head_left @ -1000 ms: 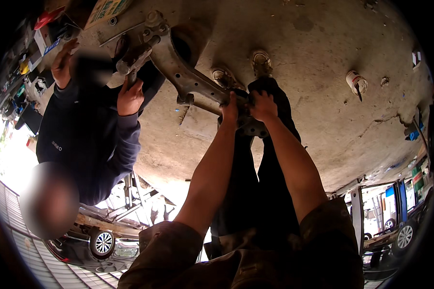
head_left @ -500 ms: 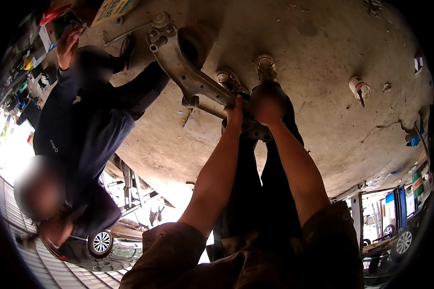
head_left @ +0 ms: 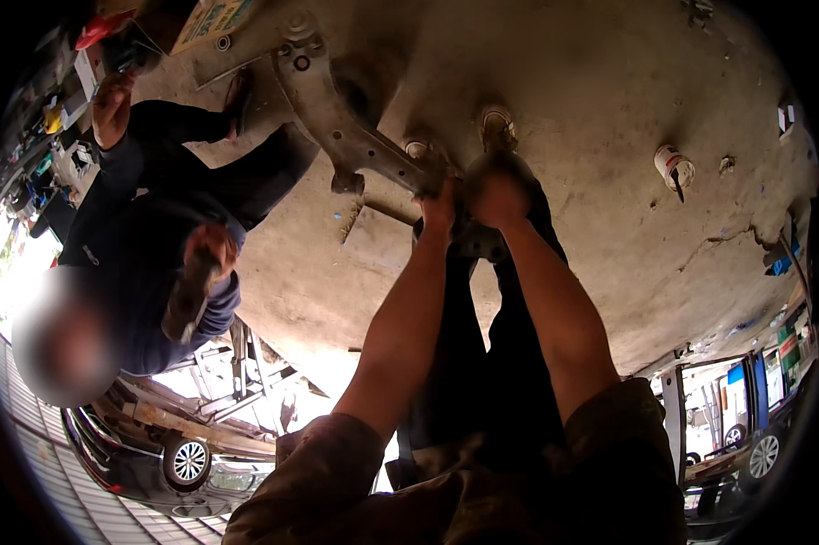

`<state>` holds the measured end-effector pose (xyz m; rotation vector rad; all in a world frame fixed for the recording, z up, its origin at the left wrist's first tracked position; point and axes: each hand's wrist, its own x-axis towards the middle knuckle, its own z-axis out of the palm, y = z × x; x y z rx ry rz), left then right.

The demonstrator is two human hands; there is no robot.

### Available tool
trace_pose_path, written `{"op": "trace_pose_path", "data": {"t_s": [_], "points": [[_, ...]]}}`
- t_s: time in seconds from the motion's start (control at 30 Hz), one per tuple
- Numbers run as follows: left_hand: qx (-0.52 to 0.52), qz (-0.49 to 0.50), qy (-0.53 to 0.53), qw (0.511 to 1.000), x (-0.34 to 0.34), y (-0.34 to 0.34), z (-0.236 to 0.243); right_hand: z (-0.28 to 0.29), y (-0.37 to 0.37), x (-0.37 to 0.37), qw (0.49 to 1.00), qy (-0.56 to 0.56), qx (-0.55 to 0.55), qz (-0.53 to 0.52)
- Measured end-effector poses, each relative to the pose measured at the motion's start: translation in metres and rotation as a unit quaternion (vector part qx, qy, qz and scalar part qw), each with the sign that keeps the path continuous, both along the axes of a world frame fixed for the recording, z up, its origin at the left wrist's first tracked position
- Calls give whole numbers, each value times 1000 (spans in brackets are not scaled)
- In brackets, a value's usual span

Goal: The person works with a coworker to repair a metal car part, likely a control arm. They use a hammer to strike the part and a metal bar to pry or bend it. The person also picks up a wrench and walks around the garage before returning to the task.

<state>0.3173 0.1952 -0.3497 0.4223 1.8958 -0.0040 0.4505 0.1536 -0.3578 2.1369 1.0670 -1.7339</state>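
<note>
A long, curved metal car control arm (head_left: 359,150) slants from the upper left down to my hands, with a round bushing end on its far tip. My left hand (head_left: 438,207) is closed around its near end, thumb along the top. Beside it, my right hand (head_left: 500,195) is at the same end, but a blur hides its fingers. A dark bracket-like piece of metal (head_left: 480,243) shows just below my hands, over my legs. To the left, a co-worker's hand (head_left: 211,250) grips a blurred, hammer-like metal tool (head_left: 187,300).
The co-worker (head_left: 155,218) bends close on the left, one leg near the control arm. A flat plate (head_left: 379,234) lies on the concrete floor (head_left: 609,272). A white tub (head_left: 674,167) with a dark handle stands right. A cardboard box (head_left: 211,23) and a rod (head_left: 232,71) lie upper left.
The co-worker's hand has come up with the hammer-like tool, and their other hand has lowered slightly. The far end of the control arm has shifted a little and looks blurred. My hands stay nearly in place.
</note>
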Motion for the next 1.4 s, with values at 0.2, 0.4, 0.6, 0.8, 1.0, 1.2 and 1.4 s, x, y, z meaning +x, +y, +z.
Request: {"op": "trace_pose_path", "data": {"t_s": [0.2,0.4,0.6,0.8,1.0,1.2,1.4], "points": [[21,-23,22,999,-10,-6,-6,2,-10,-14,999,0,29,-16],[60,-19,65,996,-8,-1,9,13,-6,-17,996,14,58,-59],[92,21,58,994,-8,-10,6,18,-5,-15,994,-24,110,11],[116,-6,57,992,-5,-9,1,15,-4,-15,959,-82,268,45],[96,-28,69,993,-19,-13,12,33,-4,-28,961,-90,248,82],[77,-63,66,993,-29,-26,8,66,26,-28,993,-15,54,104],[54,-24,3,998,-23,-1,27,20,-12,-37,939,-89,324,72]]}}
